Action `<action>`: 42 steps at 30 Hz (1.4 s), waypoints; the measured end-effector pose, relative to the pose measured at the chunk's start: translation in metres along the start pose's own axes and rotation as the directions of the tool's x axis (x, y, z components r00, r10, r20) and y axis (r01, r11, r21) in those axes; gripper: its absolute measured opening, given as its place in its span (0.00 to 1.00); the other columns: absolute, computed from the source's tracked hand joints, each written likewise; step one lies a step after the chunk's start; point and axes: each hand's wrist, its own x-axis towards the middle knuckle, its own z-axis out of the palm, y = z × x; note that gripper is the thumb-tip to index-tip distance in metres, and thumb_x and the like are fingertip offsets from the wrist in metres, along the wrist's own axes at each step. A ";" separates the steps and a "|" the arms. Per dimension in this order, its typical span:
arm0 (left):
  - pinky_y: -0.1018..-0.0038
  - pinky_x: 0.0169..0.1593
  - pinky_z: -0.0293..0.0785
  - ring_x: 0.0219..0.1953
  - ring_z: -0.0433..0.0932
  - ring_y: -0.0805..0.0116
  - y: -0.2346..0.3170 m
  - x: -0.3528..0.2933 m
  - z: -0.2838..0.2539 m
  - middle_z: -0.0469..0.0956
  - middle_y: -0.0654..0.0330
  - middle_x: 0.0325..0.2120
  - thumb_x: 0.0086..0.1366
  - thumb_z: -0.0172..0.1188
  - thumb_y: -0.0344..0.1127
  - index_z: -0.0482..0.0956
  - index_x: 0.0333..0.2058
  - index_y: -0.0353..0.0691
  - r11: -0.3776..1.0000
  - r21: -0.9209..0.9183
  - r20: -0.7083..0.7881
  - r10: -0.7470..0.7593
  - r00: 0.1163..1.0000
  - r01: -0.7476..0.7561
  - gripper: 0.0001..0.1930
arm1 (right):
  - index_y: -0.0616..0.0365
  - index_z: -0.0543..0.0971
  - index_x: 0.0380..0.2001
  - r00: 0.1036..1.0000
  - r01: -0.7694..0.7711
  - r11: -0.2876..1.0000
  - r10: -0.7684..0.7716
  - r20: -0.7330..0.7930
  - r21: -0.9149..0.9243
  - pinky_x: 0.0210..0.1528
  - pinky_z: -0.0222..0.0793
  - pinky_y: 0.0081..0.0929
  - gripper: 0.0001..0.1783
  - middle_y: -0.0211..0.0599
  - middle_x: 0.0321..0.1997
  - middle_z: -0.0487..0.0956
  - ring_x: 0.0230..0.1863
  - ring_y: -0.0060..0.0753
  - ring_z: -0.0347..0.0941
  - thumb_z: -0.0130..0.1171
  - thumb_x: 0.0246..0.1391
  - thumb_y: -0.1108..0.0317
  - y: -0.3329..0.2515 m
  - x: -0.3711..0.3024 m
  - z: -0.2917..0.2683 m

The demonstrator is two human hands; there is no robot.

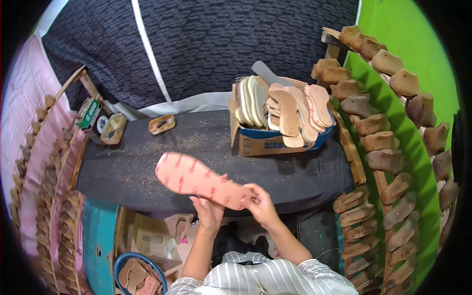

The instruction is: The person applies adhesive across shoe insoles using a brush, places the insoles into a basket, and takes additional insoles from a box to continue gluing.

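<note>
A pink insole (189, 177) with rows of short red marks hangs slantwise over the near part of the table, its wide end toward the left. My right hand (262, 206) pinches its narrow end, thumb and fingers closed on the edge. From below, my left hand (209, 215) holds the insole near its middle. The left thumb points up along the near edge, while the other fingers are mostly hidden behind the piece. A small raised bit shows on the insole's far edge.
A cardboard box (255, 146) packed with insoles stands at the back right of the dark table (128, 172). Two shallow trays (162, 124) and a green box (88, 113) sit back left. Wooden shoe lasts (386, 161) line racks on both sides. A blue tub (118, 268) of soles is below.
</note>
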 end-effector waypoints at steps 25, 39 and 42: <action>0.65 0.27 0.73 0.22 0.73 0.63 0.167 0.122 -0.221 0.73 0.56 0.30 0.59 0.24 0.74 0.68 0.42 0.36 0.997 0.013 -0.230 -0.074 0.970 0.079 0.43 | 0.53 0.68 0.50 0.942 0.291 0.627 -0.319 0.103 -0.723 0.30 0.72 0.23 0.27 0.41 0.44 0.73 0.28 0.25 0.73 0.63 0.46 0.73 0.134 0.284 0.162; 0.67 0.25 0.74 0.22 0.74 0.62 0.174 0.164 -0.288 0.73 0.53 0.30 0.61 0.22 0.71 0.66 0.45 0.36 0.973 0.018 -0.134 -0.228 0.964 0.232 0.42 | 0.63 0.77 0.30 0.832 0.496 0.413 -0.477 0.283 -0.763 0.36 0.73 0.30 0.10 0.43 0.31 0.77 0.32 0.41 0.77 0.59 0.39 0.83 0.170 0.402 0.195; 0.66 0.24 0.74 0.21 0.74 0.61 0.173 0.163 -0.295 0.73 0.52 0.30 0.61 0.22 0.72 0.66 0.45 0.35 0.966 0.006 -0.142 -0.255 0.956 0.259 0.42 | 0.63 0.77 0.29 0.845 0.506 0.425 -0.421 0.331 -0.751 0.37 0.74 0.28 0.10 0.42 0.32 0.77 0.33 0.40 0.77 0.57 0.39 0.84 0.169 0.406 0.207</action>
